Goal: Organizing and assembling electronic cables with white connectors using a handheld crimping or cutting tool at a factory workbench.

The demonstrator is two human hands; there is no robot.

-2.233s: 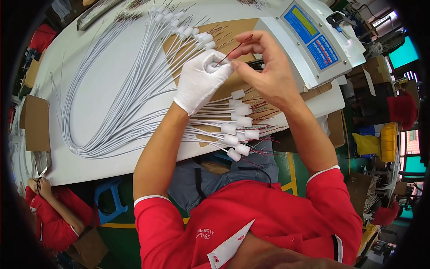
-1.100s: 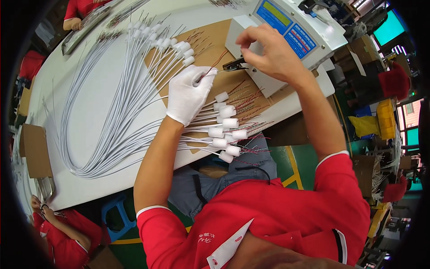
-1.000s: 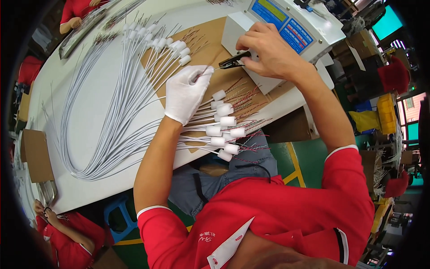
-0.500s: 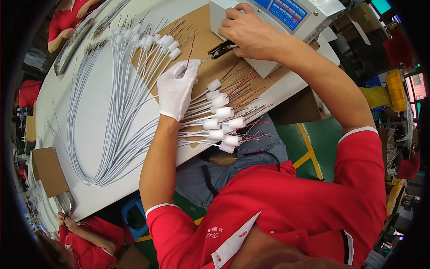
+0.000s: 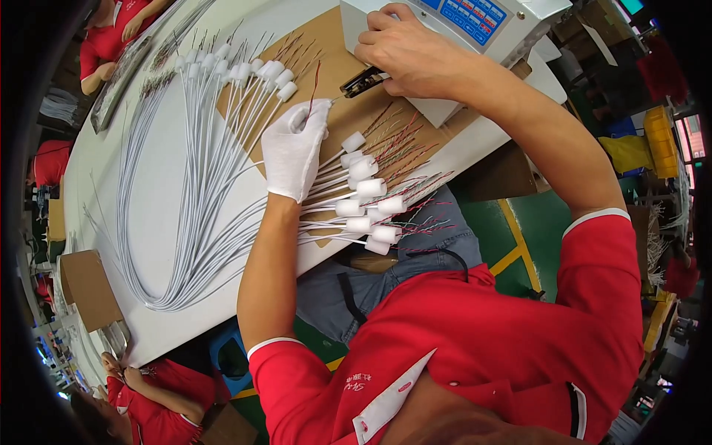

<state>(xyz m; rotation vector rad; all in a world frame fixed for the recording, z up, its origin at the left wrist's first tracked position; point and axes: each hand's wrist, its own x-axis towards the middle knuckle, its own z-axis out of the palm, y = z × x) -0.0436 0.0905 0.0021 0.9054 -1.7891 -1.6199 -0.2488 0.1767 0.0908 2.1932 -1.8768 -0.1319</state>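
Observation:
My left hand (image 5: 294,156), in a white glove, is closed in a pinch on a cable end with a dark red wire (image 5: 315,80) standing up from it. My bare right hand (image 5: 415,55) grips a small black hand tool (image 5: 363,82). Its thin metal tip reaches to the gloved fingertips; what it touches there is too small to make out. Several white cables with white cylindrical sleeves (image 5: 371,188) and twisted coloured wire ends lie beside my left hand, toward my lap. Farther left, a looped bundle of white cables (image 5: 174,245) ends in more white sleeves.
A brown cardboard sheet (image 5: 328,37) lies on the white table (image 5: 167,326) under my hands. Behind my right hand stands a light grey machine (image 5: 519,41) with a blue keypad. An open cardboard box (image 5: 89,289) sits at the left edge. Co-workers in red work at the left.
My right hand and the black tool have shifted slightly left. The left hand keeps its pinch, and the view has moved a little.

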